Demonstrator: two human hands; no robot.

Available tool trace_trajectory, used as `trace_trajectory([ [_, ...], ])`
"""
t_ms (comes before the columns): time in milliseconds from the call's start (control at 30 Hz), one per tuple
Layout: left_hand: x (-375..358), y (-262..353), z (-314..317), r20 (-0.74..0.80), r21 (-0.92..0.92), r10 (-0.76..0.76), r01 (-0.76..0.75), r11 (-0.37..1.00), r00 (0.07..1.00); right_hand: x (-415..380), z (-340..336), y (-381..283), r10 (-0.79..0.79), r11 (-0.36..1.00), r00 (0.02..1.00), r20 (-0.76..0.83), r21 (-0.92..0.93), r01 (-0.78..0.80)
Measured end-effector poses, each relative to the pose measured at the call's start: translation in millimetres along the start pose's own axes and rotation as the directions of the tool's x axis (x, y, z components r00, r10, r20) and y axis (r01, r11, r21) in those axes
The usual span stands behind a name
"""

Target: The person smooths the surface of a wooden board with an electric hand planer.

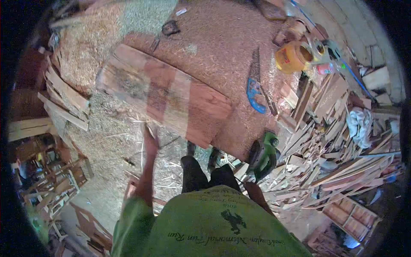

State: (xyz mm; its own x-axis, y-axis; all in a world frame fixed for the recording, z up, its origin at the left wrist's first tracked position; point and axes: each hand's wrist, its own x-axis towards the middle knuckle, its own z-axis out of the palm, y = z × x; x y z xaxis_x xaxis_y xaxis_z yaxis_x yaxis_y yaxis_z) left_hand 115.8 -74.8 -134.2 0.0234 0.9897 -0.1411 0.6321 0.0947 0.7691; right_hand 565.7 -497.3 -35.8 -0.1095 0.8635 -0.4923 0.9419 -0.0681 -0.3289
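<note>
A wide wooden board (171,100), banded by pinkish and paler light, lies slantwise in front of me. My left hand (150,137) is beside its near edge, with blurred fingers that look stretched out and apart. I cannot make out anything in it. Low on the right, by my shirt and a thin black cord, is my right hand (251,187); its fingers are hidden. A green and black power tool (264,156) sits just beyond that hand, right of the board. Farther off lies a handsaw with a blue handle (256,96).
Scrap wood (312,167) is heaped on the right. A yellow container (293,56) stands at the upper right, near a blue hose (353,75). Thin planks (66,96) lie at the left, and shavings (107,141) cover the ground. A dark object (170,28) lies beyond the board.
</note>
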Motion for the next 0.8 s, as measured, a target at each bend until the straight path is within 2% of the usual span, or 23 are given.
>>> trace_trajectory([
  [33,-84.6,-30.5,14.6,0.223,0.303,0.002,-0.071,0.950,0.975,-41.1,16.2,3.0,0.183,0.926,0.974,0.137,0.308,-0.217],
  [67,-165.9,-48.3,14.3,0.416,0.403,-0.148,-0.037,0.915,0.897,-69.5,16.4,5.3,0.384,0.612,0.859,0.339,0.603,-0.511],
  [100,-233.4,-58.5,2.7,0.524,0.454,-0.319,0.058,0.889,0.790,-91.0,18.7,8.3,0.452,0.410,0.780,0.433,0.676,-0.613],
  [167,-340.7,-62.3,-29.7,0.596,0.542,-0.586,0.264,0.798,0.549,-115.2,23.8,16.1,0.489,0.277,0.741,0.460,0.724,-0.632],
  [200,-373.8,-60.3,-42.5,0.575,0.548,-0.651,0.358,0.756,0.495,-121.1,24.1,19.7,0.504,0.241,0.733,0.457,0.740,-0.628],
  [267,-422.5,-47.4,-57.2,0.527,0.527,-0.729,0.505,0.684,0.437,-124.8,23.1,32.0,0.513,0.224,0.744,0.428,0.770,-0.598],
  [400,-466.9,-26.5,-53.9,0.441,0.361,-0.750,0.668,0.651,0.492,-109.5,8.2,50.2,0.485,0.280,0.809,0.331,0.818,-0.503],
  [600,-490.9,-20.2,-36.8,0.294,0.064,-0.704,0.722,0.689,0.646,-20.8,-43.4,64.1,0.298,0.505,0.939,0.174,0.806,-0.309],
  [800,-489.7,-31.4,-26.7,0.256,-0.034,-0.706,0.736,0.676,0.660,44.2,-78.2,23.5,0.180,0.621,0.973,0.144,0.750,-0.226],
])
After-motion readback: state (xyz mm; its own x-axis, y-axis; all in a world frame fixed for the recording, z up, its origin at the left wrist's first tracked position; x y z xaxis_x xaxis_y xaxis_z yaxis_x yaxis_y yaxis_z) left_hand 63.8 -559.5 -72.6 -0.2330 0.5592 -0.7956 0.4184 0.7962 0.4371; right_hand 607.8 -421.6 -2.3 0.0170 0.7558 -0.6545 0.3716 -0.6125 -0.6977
